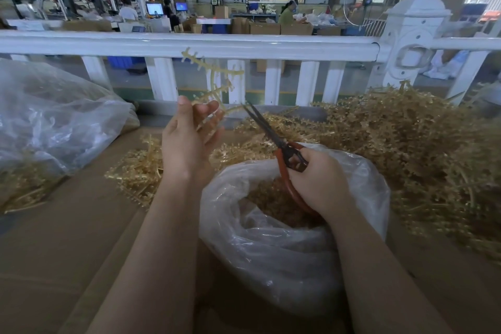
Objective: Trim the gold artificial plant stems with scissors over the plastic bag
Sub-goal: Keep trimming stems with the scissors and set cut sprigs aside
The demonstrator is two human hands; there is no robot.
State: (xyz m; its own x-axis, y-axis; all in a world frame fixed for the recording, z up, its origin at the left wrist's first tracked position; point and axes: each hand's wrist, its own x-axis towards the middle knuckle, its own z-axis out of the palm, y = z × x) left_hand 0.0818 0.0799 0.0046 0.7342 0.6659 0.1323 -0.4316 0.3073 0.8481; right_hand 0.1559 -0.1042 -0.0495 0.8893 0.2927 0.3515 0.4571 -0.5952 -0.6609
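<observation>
My left hand holds up a gold plant stem with short side branches; its fingers curl round the stem's lower part. My right hand grips red-handled scissors, whose dark blades point up and left, with the tips at a side branch of the stem. Both hands are above an open clear plastic bag that holds gold trimmings.
A big heap of gold stems lies to the right, a smaller pile to the left on brown cardboard. Another clear bag sits far left. A white railing runs across behind, with people at workstations beyond.
</observation>
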